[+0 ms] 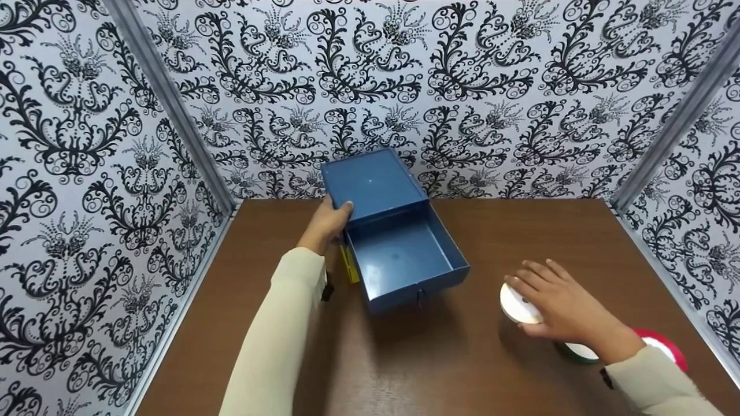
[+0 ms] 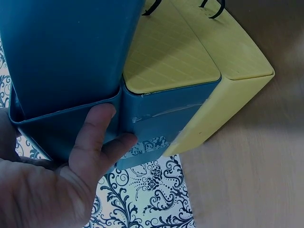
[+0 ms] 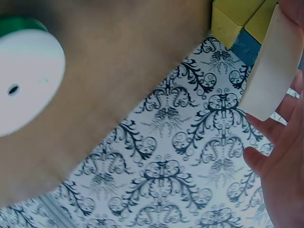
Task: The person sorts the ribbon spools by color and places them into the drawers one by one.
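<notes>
A stacked drawer unit stands near the back wall, its blue top case (image 1: 370, 182) above yellow drawers (image 2: 171, 52). Its blue top drawer (image 1: 402, 254) is pulled out toward me, and nothing lies inside. My left hand (image 1: 332, 222) grips the left side of the blue case, thumb over the top edge. To the right of the drawer, above the table, my right hand (image 1: 563, 303) holds a white-sided ribbon spool (image 1: 516, 306). In the right wrist view that spool shows a cream band (image 3: 273, 71) round its edge.
Under my right forearm a green ribbon spool (image 3: 21, 26) lies on the brown table (image 1: 277, 346). Farther right is a red spool (image 1: 682, 359), partly hidden by the sleeve. Patterned walls (image 1: 480, 75) enclose the back and both sides.
</notes>
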### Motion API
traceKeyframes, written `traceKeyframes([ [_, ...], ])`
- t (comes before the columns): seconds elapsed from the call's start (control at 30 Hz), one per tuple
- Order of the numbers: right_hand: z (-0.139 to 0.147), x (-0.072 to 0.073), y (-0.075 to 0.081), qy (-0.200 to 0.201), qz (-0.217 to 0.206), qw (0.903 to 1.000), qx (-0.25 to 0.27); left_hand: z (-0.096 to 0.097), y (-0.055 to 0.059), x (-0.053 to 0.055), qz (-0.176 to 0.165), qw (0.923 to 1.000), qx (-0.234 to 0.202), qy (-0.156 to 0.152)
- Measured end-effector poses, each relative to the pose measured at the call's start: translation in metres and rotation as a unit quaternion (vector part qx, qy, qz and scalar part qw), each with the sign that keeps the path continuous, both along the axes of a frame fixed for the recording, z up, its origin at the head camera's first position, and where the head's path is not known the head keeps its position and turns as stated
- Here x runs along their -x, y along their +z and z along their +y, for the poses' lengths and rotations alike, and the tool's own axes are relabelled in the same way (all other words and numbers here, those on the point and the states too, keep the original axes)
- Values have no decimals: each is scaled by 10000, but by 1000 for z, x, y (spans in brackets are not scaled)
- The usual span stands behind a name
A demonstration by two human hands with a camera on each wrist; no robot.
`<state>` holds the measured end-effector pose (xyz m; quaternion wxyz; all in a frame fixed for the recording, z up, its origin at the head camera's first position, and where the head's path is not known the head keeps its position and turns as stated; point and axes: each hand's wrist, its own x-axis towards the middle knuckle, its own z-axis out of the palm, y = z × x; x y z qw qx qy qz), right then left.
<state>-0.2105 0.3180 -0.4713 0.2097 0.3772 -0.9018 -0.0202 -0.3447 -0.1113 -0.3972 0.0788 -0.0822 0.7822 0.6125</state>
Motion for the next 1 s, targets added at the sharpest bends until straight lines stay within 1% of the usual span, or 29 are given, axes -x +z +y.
traceKeyframes([
  [0.1, 0, 2, 12, 60, 38, 9999, -79, 2, 0, 1, 1, 10000, -16, -8],
  [0.2, 1, 3, 24, 91, 78, 9998, -174, 3, -1, 1, 31, 9999, 115, -90],
  [0.3, 0, 6, 34, 179, 150, 9992, -317, 3, -1, 0, -41, 9997, 177, -158],
  [0.43, -4, 11, 46, 353, 220, 9977, -540, 1, -2, -3, -120, 9997, 198, -104],
  [0.57, -6, 18, 56, 493, 279, 9960, -694, 1, -3, -3, -47, 9999, 105, -105],
  [0.73, -10, 25, 69, 643, 214, 9938, -880, 1, -3, -2, -3, 9999, 27, -97],
  [0.9, -17, 33, 87, 699, 262, 9919, -1026, 0, -1, -2, 40, 9999, -62, -72],
  [1.0, -25, 37, 99, 766, 327, 9900, -1138, -1, 0, -2, 45, 9999, -22, -104],
])
